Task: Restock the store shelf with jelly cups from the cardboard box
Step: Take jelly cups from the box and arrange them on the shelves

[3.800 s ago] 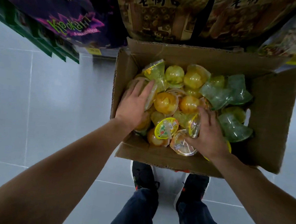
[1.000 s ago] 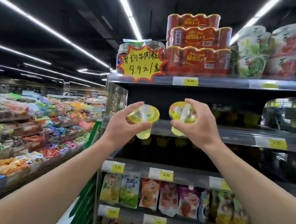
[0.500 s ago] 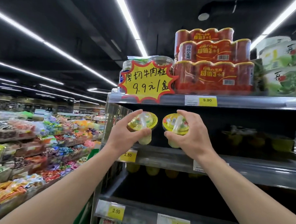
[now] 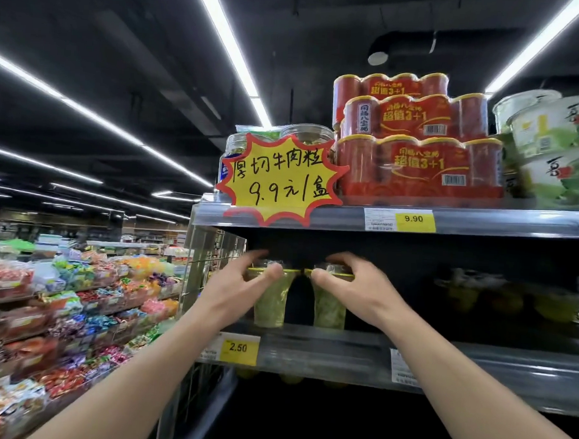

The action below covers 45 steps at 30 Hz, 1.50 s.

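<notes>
While both cups stood upright, rims touching, on shelf (image 4: 325, 347): left hand (image 4: 234, 290) pinched left jelly cup (image 4: 270, 305) rim, right hand (image 4: 355, 290) pinched right jelly cup (image 4: 328, 310) rim, likely steadying before letting go.

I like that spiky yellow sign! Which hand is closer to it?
Left. The left hand holds a jelly cup almost straight below the spiky yellow sign; the right hand holds another cup below and off to the sign's right.

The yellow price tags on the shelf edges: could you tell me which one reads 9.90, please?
The upper tag, below the red cans, reads 9.90. The lower tag, by the left hand, reads 2.50.
</notes>
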Tool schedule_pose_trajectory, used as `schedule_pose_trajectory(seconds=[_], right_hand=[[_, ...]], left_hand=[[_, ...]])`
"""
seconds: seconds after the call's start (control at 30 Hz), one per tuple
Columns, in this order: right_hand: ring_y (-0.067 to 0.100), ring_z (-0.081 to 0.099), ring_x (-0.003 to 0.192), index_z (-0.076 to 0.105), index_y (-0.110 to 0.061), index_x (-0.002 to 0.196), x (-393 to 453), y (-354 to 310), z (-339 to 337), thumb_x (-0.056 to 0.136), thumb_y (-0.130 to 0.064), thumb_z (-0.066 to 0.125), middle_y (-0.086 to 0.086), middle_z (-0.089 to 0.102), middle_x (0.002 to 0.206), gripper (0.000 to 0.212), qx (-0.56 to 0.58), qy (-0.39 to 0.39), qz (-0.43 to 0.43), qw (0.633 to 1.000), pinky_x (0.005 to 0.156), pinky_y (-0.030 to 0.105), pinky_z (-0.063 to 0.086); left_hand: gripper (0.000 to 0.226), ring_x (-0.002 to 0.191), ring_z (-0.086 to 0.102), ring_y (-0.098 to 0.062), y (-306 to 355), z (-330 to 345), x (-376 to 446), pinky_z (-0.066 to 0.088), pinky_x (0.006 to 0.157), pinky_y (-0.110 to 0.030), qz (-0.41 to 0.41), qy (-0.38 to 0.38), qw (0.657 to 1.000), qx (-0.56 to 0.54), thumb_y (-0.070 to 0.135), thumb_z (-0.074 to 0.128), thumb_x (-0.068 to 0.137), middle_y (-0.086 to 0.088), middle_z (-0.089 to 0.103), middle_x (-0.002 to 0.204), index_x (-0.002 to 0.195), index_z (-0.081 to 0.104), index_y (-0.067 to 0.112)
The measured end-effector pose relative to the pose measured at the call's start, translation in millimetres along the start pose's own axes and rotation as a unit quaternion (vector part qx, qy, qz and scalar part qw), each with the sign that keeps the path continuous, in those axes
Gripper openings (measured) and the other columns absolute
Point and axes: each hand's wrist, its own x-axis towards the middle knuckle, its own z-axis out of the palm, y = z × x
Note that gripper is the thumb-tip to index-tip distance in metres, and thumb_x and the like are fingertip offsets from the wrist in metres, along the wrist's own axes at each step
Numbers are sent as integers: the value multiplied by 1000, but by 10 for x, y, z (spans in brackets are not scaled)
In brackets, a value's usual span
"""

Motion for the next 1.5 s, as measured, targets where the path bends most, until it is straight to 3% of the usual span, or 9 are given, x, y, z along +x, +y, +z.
schedule_pose_trajectory(seconds=[0.17,0.3,0.47,0.77,0.93,1.03,1.13,1.27,1.5], right_hand=[[1,49,109,54,-32,136,-38,-55,-79,87,-58,60,-16,52,123,55,1,-6,-43,999,79,9,36],[-3,52,114,65,-32,125,-98,0,-105,96,-37,57,-17,61,122,30,12,35,-85,996,84,2,34],[-4,51,116,64,-30,129,-89,47,15,100,-34,53,-18,61,123,31,5,19,-90,996,90,3,34],[11,45,134,55,-28,139,158,27,285,104,-30,47,-8,54,142,37,-44,-14,-96,994,106,15,30],[6,39,137,47,-30,145,156,49,197,103,-29,48,-10,48,147,43,-26,-20,-95,995,105,9,23],[5,45,133,55,-29,139,161,92,120,101,-26,51,-13,56,139,38,-31,13,-87,996,95,-2,25],[6,51,127,62,-30,132,196,98,148,102,-25,51,-13,62,131,33,-38,-6,-71,997,94,4,30],[11,53,126,62,-29,131,294,89,266,101,-25,53,-8,63,131,32,-36,-8,-57,998,98,13,33],[15,58,122,62,-31,132,506,34,481,101,-29,53,-4,62,134,32,-58,-13,-28,998,94,15,40]], left_hand=[[78,140,40,-16,55,-94,-91,34,111,-37,38,27,999,24,70,53,83,7,41,155,151,33,37],[49,127,46,0,85,-84,-152,38,110,-28,134,85,987,27,40,66,91,11,58,137,138,56,29],[40,116,59,-1,66,-40,-123,42,94,-7,120,84,989,16,32,67,92,9,67,126,131,63,25],[38,111,64,-29,-99,-114,122,50,94,-35,14,58,997,-41,33,73,88,-3,72,116,125,68,31],[44,122,58,-19,-87,-112,191,43,102,-31,26,41,999,-19,36,73,88,3,66,129,130,64,31],[42,112,57,-8,-98,-123,232,42,93,-19,28,38,999,-23,40,71,88,4,65,130,129,65,30],[37,105,59,-7,-157,-126,285,41,79,-8,12,32,999,-27,41,73,87,4,67,127,122,70,33],[34,108,66,-25,-230,-134,351,51,85,-29,-8,44,999,-32,36,75,86,0,68,125,120,71,33],[31,104,65,-15,-399,-132,519,45,80,-21,-12,52,998,-18,36,76,86,1,71,119,116,73,31]])
